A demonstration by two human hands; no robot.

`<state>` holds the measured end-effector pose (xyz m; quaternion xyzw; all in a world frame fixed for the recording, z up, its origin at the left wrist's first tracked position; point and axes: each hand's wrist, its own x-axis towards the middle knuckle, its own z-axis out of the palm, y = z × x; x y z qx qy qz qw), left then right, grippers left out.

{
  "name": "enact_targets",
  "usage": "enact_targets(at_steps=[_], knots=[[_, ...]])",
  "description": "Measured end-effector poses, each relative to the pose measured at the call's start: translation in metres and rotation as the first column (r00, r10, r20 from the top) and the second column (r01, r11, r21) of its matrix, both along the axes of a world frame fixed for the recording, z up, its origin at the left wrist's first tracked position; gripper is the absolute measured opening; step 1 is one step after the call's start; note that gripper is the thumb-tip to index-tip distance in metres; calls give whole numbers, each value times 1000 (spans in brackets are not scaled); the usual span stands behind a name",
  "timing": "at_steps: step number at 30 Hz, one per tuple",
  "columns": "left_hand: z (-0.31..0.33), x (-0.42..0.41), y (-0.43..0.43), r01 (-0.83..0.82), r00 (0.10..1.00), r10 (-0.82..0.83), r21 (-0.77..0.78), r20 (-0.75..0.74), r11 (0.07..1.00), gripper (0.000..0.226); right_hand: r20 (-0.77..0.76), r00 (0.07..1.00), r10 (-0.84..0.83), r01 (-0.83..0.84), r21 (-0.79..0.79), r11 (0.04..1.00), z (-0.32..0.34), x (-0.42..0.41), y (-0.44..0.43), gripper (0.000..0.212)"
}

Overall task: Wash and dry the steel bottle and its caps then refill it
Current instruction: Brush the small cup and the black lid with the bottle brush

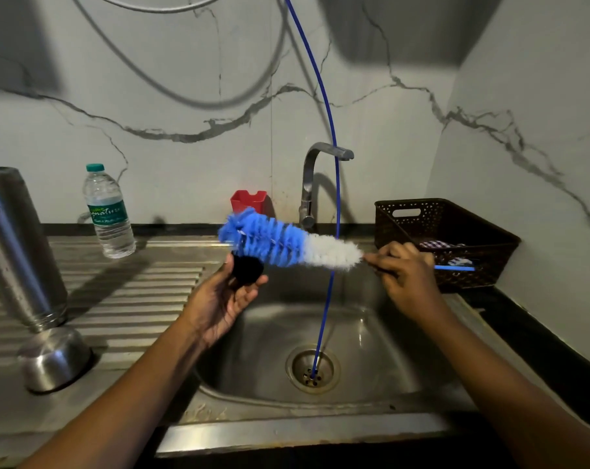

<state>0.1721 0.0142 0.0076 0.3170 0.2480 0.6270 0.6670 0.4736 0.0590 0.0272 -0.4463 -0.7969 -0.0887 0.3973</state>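
Two hands above a stainless sink [371, 333].
The left hand [224, 299] cups a round black cap [248, 270]; the right hand [405, 275] pinches the handle of a fluffy blue-and-white bottle brush [280, 243], bristles over it. The brushed-steel bottle [16, 252] stands mouth-down on the ribbed drainboard [134, 292], its lettering cut off, a domed steel cap [53, 358] beside it. The green label on a plastic bottle [109, 214] is too small to read.

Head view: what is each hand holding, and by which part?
Left-hand grip holds the small black round cap by its sides and underside. Right-hand grip pinches the blue-and-white bristle bottle brush by its thin handle, just behind the bristles.
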Motion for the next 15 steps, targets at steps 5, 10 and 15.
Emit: enact_targets(at_steps=[5,10,15], knots=[[1,-4,0,-72,997,72,11,3,997,83,-23,998,63,-63,-7,998,-4,1,5,33],[2,9,-5,-39,996,39,-6,-83,999,107,-43,999,7,-11,-101,995,-1,-7,0,27],[6,5,-6,-147,987,145,-20,-72,989,88,166,968,-188,214,-153,965,1,-9,-5,28]])
